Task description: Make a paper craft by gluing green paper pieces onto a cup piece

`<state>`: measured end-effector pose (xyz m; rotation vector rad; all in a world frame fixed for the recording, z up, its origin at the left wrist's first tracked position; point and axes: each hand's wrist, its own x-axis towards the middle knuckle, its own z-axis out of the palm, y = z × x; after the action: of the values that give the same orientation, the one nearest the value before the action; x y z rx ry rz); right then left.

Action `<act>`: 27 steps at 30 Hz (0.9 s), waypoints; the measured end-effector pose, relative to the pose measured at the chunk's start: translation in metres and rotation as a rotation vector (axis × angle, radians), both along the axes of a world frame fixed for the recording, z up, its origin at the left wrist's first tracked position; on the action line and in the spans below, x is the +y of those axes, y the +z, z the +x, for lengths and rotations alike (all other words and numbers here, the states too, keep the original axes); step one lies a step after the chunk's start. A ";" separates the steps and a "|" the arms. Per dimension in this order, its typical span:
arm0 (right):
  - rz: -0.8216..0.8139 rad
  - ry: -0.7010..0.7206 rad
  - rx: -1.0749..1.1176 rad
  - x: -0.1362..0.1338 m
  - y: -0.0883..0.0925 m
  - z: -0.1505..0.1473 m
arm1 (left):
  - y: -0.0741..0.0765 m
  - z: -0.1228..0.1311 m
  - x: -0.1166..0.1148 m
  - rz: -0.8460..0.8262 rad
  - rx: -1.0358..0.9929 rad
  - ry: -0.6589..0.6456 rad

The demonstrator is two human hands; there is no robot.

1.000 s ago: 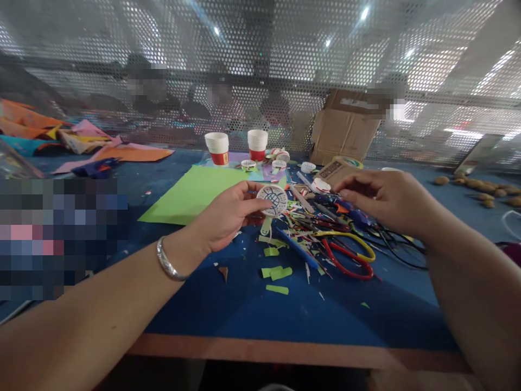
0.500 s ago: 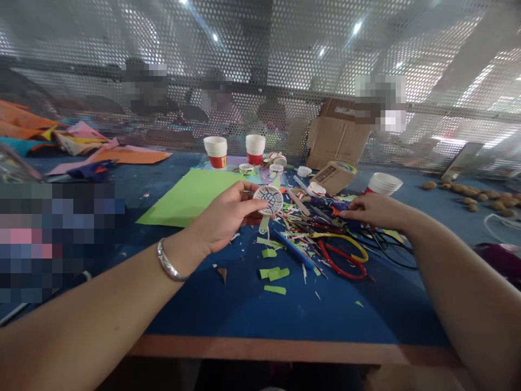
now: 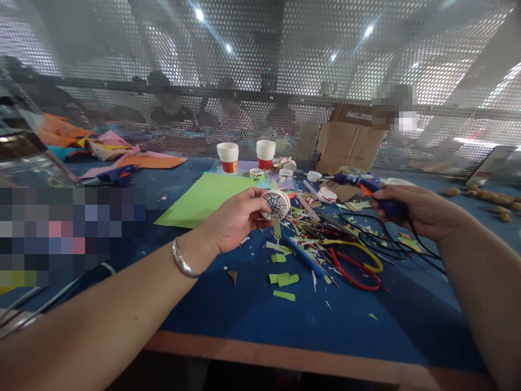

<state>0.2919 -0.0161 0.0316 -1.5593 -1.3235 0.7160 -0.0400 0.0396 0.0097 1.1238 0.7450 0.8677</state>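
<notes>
Between the thumb and fingers of my left hand [image 3: 244, 216] is a cut paper cup bottom [image 3: 277, 205], a shallow white disc with blue lines drawn on it and a red stripe at its rim. A narrow green paper strip [image 3: 277, 229] hangs below it. My right hand [image 3: 411, 209] is wrapped round a blue hot glue gun [image 3: 391, 206] with an orange trigger, raised above the table, its nozzle pointing left. Its black cord [image 3: 378, 244] loops down onto the table. Red and yellow-handled scissors [image 3: 354, 269] and a blue pen-like stick [image 3: 303, 256] lie between my hands.
A green paper sheet [image 3: 195, 198] lies left of centre. Stacked paper cups [image 3: 228, 157] and a cardboard box [image 3: 350, 144] stand along the perforated screen. Paper scraps [image 3: 285, 279] litter the middle. Coloured paper [image 3: 150, 161] is at far left, brown lumps [image 3: 494, 195] at far right.
My right hand has lifted the glue gun off the table. My left hand has tilted the cup bottom, so its side wall shows more. The view has shifted slightly left.
</notes>
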 end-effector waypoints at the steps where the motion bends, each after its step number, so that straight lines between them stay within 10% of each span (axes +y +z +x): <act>1: -0.047 0.018 0.069 -0.002 0.003 -0.002 | 0.000 0.000 0.001 -0.003 -0.009 -0.001; 10: -0.093 0.183 0.507 -0.015 0.016 -0.028 | 0.000 0.002 0.003 -0.042 -0.061 -0.031; 27: -0.131 0.305 0.312 -0.030 0.006 -0.065 | -0.002 0.003 0.001 -0.132 -0.078 -0.073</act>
<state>0.2268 -0.0456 0.0374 -1.2913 -1.3092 1.2061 -0.0367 0.0403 0.0075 0.9893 0.6831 0.7852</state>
